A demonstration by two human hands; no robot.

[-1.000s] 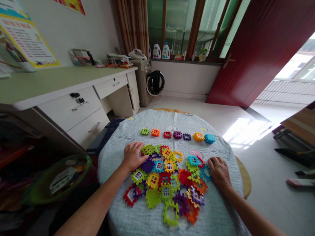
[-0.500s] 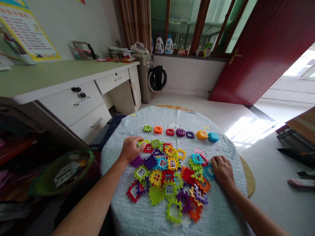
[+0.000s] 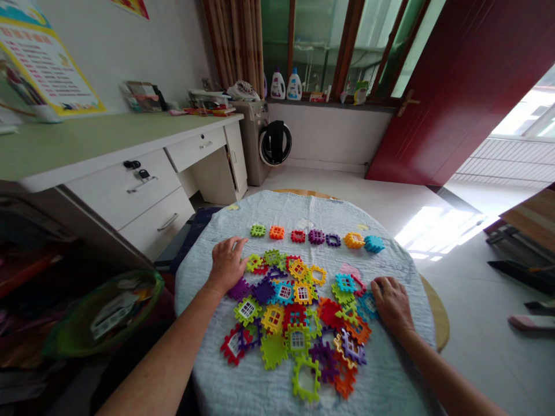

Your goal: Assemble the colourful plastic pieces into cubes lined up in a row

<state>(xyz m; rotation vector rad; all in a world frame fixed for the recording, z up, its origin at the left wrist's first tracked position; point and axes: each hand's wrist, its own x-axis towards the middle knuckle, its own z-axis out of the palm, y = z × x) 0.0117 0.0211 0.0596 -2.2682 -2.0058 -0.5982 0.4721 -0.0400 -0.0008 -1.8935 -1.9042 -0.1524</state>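
Note:
Plastic interlocking building pieces in many colours lie in a loose pile on the cloth-covered table. At the pile's far left, my left hand (image 3: pixel 228 266) is open, fingers stretched forward, beside a lime-green piece (image 3: pixel 254 263). A purple piece (image 3: pixel 239 289) lies just below that hand. My right hand (image 3: pixel 392 303) rests on the cloth at the pile's right edge, fingers loosely bent, next to a blue piece (image 3: pixel 367 305) that it partly covers. Nothing shows in its fingers. Behind the pile runs a row of pieces by colour, from green (image 3: pixel 258 230) to a blue stack (image 3: pixel 374 244).
The round table has a pale blue cloth (image 3: pixel 208 370). To the left stand a green waste basket (image 3: pixel 65 341) and a desk with drawers (image 3: pixel 134 185). A washing machine (image 3: pixel 255 141) with its door open and a red door (image 3: pixel 416 110) are farther back.
My left hand has come off the lime-green piece and moved slightly left, fingers now straighter. That piece lies on the pile. My right hand stays nearly still; the view has tilted slightly.

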